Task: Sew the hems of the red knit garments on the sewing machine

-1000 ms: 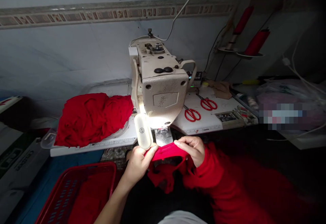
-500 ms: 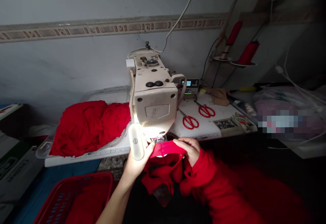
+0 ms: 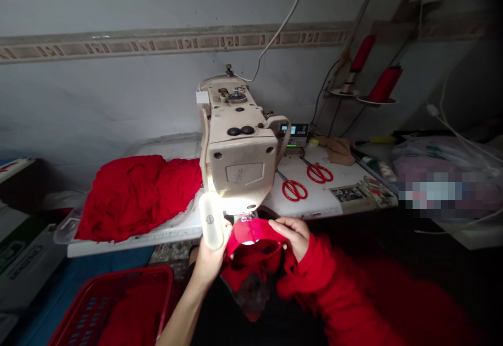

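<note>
Under the lit head of a cream sewing machine [image 3: 247, 162], a red garment [image 3: 257, 230] is held by its edge near the presser foot [image 3: 247, 218]. My left hand [image 3: 212, 254] pinches the band's left side, its fingers partly hidden behind the oval lamp [image 3: 212, 223]. On the right side, my right hand [image 3: 294, 235] grips the same band between thumb and fingers. The band curves in an open loop between both hands, and the rest of the garment hangs below, with a dark patch at its bottom.
Red fabric [image 3: 137, 196] is heaped on the table's left. A red basket [image 3: 167, 293] with red cloth stands below it. Two red-handled scissors [image 3: 294, 190] lie right of the machine, before a control panel [image 3: 294, 133]. Red thread cones [image 3: 385, 85] stand at the back right.
The band has gone from nearly straight to a curved loop as my left hand shifted slightly left and down. Both hands keep their grip, and the view has shifted a little.
</note>
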